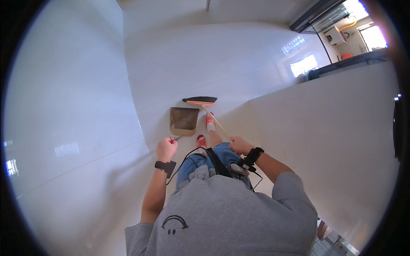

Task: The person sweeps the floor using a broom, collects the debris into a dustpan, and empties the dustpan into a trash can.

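Observation:
My left hand (pixel 166 149) is closed round the red-ended handle of a dustpan (pixel 183 119). The pan is tan at the back with a dark, dirty-looking tray, and it lies low by the floor in front of my feet. My right hand (pixel 240 145) grips the pale stick of a broom (pixel 200 103). Its orange head with black bristles lies just beyond the dustpan's far edge, slightly to the right. A narrow gap seems to part the bristles from the pan. Whether the pan holds any sweepings cannot be made out.
My feet in red shoes (pixel 201 141) stand just behind the pan and broom. Shiny pale floor (pixel 171 64) stretches ahead. A glossy wall (pixel 72 106) rises on the left, another pale wall (pixel 324 115) on the right. A dark-framed doorway (pixel 314 19) opens at the far right.

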A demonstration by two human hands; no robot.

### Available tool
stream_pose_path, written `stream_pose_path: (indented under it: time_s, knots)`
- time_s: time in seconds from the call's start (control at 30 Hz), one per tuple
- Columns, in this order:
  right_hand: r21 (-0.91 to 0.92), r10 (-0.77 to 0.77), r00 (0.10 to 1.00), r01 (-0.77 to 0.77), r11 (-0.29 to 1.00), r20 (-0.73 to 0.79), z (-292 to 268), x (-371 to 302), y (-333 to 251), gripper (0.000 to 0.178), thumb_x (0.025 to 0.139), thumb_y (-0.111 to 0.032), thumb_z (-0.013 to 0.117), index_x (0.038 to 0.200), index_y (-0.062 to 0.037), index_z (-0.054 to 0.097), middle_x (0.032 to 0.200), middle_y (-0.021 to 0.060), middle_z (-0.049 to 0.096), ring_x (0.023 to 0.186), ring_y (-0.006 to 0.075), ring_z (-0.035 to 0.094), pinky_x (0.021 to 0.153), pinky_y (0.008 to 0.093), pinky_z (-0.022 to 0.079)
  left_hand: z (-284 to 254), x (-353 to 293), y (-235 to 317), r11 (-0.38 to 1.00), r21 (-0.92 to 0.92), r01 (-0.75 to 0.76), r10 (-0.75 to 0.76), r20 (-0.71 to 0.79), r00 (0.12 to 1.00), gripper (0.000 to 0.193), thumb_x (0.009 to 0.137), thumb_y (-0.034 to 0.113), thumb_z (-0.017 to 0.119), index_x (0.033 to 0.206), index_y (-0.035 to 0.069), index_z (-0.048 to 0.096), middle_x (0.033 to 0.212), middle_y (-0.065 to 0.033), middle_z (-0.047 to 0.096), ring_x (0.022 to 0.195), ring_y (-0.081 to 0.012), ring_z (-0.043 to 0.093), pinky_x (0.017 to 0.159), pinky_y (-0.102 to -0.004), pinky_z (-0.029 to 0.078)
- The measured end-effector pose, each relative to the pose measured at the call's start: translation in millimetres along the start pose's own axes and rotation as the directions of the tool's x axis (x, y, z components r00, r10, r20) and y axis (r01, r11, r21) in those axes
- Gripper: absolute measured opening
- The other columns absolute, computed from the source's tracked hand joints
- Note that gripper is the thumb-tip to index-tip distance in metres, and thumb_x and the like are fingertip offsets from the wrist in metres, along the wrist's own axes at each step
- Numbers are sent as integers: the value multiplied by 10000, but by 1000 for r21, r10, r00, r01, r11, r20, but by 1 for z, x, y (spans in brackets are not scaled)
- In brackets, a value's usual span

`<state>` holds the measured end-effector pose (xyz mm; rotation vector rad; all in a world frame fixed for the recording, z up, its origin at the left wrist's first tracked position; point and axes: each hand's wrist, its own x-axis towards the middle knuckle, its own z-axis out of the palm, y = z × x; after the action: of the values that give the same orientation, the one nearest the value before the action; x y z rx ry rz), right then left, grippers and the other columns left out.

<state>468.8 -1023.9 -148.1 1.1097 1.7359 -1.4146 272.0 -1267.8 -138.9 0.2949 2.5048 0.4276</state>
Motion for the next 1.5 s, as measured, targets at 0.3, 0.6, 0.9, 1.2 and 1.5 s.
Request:
stream_pose_path:
  time_s: [0.3,0.6,0.9,1.2,1.5]
  knots:
    - [640,116,993,-80,764,-14,-76,-61,-9,112,779,-128,521,709,-83,446,544,4,433,362,48,358,287,193,241,12,12,-49,998,-63,32,-26,80,996,233,694,262,547,843,117,651,793,-122,629,764,-307,595,659,-382,472]
    - [514,135,927,70,855,-350,-133,81,23,140,719,-104,484,593,-76,431,479,23,420,338,93,370,270,234,240,18,-2,-62,992,-6,123,-121,134,983,228,707,273,560,878,150,650,810,-115,628,778,-291,597,668,-361,478]
    - [199,-74,963,128,972,-259,-157,239,151,288,719,-183,483,483,-20,503,413,124,460,299,237,436,258,366,290,39,-17,-45,992,106,64,-64,-6,998,183,687,231,573,822,145,660,747,-110,624,719,-295,595,636,-375,478]
    - [193,86,994,-73,979,-60,-59,-2,98,71,752,-61,479,777,-87,419,535,31,426,365,96,388,290,230,259,50,-3,-56,989,146,13,1,-94,996,136,654,217,596,729,125,661,677,-106,620,670,-287,598,631,-376,482]
    - [387,0,993,-47,921,119,-100,-40,52,53,782,-86,481,785,-75,429,557,-2,408,371,37,342,299,180,244,55,-34,-73,969,-113,220,-195,193,962,168,650,161,536,625,9,604,494,-112,566,443,-191,584,488,-304,481]
